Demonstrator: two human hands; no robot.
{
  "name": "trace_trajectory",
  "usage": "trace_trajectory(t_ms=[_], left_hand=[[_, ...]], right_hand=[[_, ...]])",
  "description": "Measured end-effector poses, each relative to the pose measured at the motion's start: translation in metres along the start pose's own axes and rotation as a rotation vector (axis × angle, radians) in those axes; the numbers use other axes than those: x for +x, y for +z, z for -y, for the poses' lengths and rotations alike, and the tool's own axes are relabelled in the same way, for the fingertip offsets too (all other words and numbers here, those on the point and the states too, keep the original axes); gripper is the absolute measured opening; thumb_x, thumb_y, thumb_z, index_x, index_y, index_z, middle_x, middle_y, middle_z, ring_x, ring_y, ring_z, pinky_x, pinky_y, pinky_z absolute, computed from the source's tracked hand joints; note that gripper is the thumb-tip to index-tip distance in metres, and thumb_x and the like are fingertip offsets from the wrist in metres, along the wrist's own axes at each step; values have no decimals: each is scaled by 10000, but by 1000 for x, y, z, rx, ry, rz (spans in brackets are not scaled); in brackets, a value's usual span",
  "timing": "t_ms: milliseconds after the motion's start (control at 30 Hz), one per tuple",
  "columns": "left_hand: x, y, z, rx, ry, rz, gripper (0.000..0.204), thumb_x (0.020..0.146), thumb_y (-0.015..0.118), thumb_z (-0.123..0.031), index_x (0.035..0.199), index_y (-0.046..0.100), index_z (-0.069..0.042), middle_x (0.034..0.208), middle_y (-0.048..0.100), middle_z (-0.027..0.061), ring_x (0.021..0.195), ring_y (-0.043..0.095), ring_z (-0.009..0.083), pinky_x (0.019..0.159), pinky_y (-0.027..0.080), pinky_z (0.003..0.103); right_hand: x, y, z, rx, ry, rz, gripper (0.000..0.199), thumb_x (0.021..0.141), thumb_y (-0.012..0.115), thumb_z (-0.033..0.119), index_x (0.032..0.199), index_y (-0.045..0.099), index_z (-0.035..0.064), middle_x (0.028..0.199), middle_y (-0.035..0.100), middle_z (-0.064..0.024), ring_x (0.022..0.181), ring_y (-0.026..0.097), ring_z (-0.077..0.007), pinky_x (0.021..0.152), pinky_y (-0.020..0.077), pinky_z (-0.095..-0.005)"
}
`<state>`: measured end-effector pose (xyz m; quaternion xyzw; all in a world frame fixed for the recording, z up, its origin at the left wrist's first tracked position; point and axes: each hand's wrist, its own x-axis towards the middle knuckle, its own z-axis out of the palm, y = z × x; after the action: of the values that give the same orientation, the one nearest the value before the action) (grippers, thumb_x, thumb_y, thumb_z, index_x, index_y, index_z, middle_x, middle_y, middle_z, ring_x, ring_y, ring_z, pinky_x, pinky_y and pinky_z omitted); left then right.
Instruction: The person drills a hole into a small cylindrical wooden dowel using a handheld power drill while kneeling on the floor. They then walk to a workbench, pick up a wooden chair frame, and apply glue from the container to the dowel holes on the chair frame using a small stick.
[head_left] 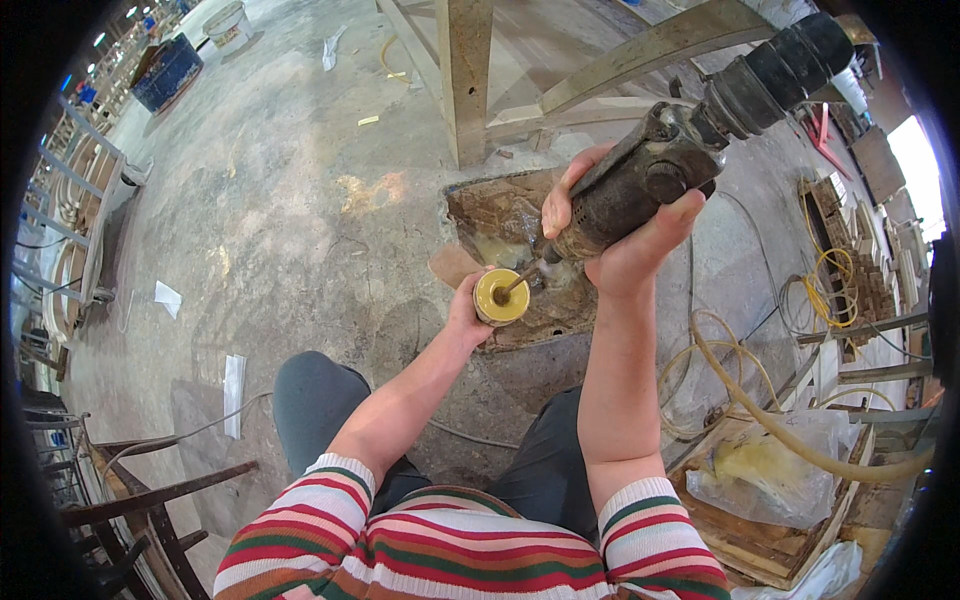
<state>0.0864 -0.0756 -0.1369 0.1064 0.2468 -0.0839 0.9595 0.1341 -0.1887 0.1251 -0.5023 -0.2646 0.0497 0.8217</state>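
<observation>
A dark, worn power drill [625,185] slants down and left from the upper right. My right hand [635,250] is closed around its body, thumb on one side and fingers on the other. Out of the drill's front end comes a thin metal rod [527,275], its tip in the middle of a small round can [487,300] that looks yellow inside. My left hand [467,312] wraps the can's left side and holds it upright. A brown flat piece [453,264] shows just beyond the left hand. The rod's lower end is hidden inside the can.
Beneath my hands lies a stained board [550,335] on the concrete floor. A wooden frame [465,80] stands ahead. At right are a yellowish hose [760,410], a plastic bag [770,470] in a wooden tray, and loose cables. A blue bin [165,75] stands far left.
</observation>
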Motion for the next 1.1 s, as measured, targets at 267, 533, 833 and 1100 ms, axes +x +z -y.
trace_trajectory(t_ms=[267, 533, 833, 1100], left_hand=[[-3, 3, 0, -3, -4, -11, 247, 866, 389, -251, 1068, 481, -144, 1084, 525, 112, 978, 529, 329, 816, 420, 585], [-9, 12, 2, -9, 10, -15, 210, 839, 463, -205, 1010, 529, -105, 978, 590, 51, 914, 568, 230, 818, 472, 421], [-5, 5, 0, -2, 13, -18, 255, 869, 385, -249, 1072, 495, -142, 1086, 536, 106, 1004, 523, 315, 833, 414, 580], [-2, 2, -1, -17, -18, -6, 254, 865, 386, -254, 1068, 492, -144, 1077, 536, 101, 993, 527, 309, 839, 413, 569]], right_hand=[[1, -3, -1, -7, -3, 32, 937, 596, 305, 870, 807, 492, -24, 514, 492, -120, 444, 481, -210, 454, 417, -316], [0, -4, -2, 19, 17, 32, 921, 604, 317, 861, 811, 485, -20, 525, 495, -120, 461, 486, -210, 467, 414, -319], [2, -3, -2, 22, -1, 25, 922, 609, 295, 863, 806, 487, -17, 514, 488, -119, 456, 480, -209, 465, 412, -318], [3, -4, -3, 26, -1, 12, 921, 611, 293, 863, 805, 487, -16, 515, 488, -122, 447, 477, -208, 456, 411, -310]])
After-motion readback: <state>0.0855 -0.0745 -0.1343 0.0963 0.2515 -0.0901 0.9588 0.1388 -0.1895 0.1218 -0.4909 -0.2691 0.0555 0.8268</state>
